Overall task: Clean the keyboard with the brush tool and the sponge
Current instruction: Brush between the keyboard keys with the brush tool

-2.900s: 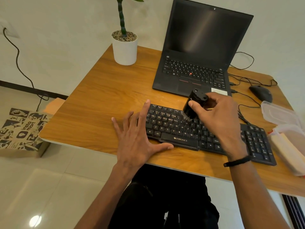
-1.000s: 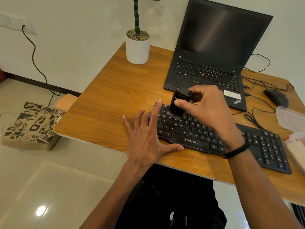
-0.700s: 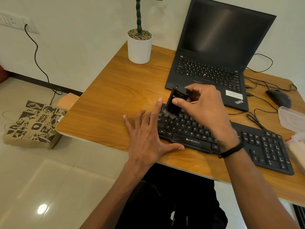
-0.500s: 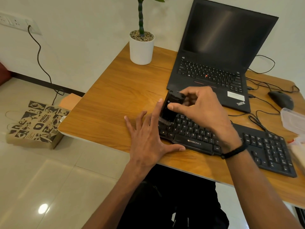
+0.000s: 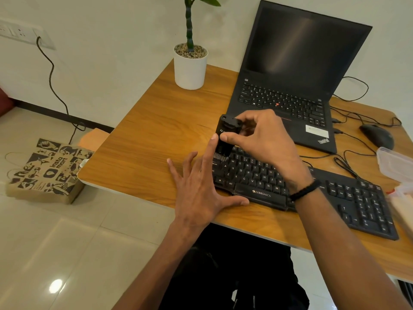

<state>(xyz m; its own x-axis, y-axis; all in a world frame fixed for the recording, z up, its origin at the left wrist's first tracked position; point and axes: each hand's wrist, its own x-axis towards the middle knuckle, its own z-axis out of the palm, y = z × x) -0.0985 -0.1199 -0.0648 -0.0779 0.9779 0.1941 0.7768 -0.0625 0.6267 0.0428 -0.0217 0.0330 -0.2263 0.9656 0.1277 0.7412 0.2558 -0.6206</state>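
A person seated at a wooden desk [image 5: 156,121] works a small black brush tool [image 5: 226,136] over the far left corner of a black keyboard [image 5: 348,198] that lies along the desk's near edge. The right hand [image 5: 266,142], a dark band at its wrist, pinches the tool between thumb and curled fingers and holds it upright, its pale bristles down on the top-left keys. The left hand [image 5: 199,186] lies flat with its fingers straight and spread: the palm and outer fingers rest on the desk just left of the keyboard, the index finger runs along the keyboard's left end to touch the tool, and the thumb stretches along the keyboard's front edge.

Behind the keyboard stands an open laptop [image 5: 297,70] with a dark screen, and beside it, at the desk's far left corner, a white plant pot [image 5: 190,68]. A black mouse [image 5: 376,135] sits to the right among loose cables, near a clear plastic box [image 5: 395,162] at the frame's edge. A printed paper bag [image 5: 44,171] stands on the tiled floor to the left.
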